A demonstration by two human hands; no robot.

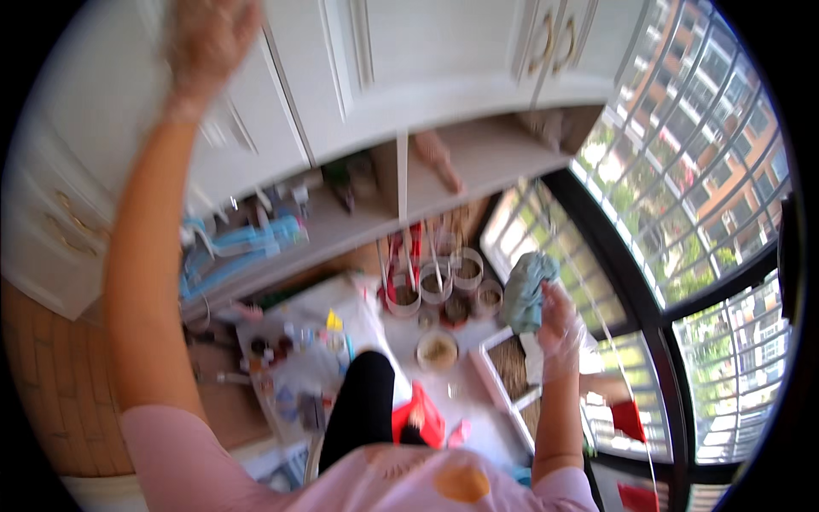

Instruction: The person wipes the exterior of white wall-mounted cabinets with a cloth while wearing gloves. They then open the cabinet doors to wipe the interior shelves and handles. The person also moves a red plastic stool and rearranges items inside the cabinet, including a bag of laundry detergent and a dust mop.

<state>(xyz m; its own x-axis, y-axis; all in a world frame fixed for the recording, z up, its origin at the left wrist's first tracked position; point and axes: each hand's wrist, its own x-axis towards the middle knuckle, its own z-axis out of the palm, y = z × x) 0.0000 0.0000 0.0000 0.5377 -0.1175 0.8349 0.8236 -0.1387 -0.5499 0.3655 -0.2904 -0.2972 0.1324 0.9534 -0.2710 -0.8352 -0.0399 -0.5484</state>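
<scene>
Pink shirt (367,482) nearest, both arms leaving it. Left arm (145,282) extends forward and up, only slightly bent, passing well to the left of the cloth grip. Left hand (213,43) is raised in front of white cabinet doors (435,51), higher than the grip and motion-blurred; cannot tell whether its fingers are spread or curled. Right forearm (559,410) points nearly straight ahead. Right hand (559,320), in a clear plastic glove (560,363), grasps a bunched blue-green cloth (527,290); cloth bulges out to the left of the fingers and above them. Just left of and below the grip: white-framed tray (492,381). Farther left: round bowl (438,351), with clustered pots (435,286) beyond. Right of the grip: barred window (704,154). Lower right: red pennants (629,420) on a cord.
</scene>
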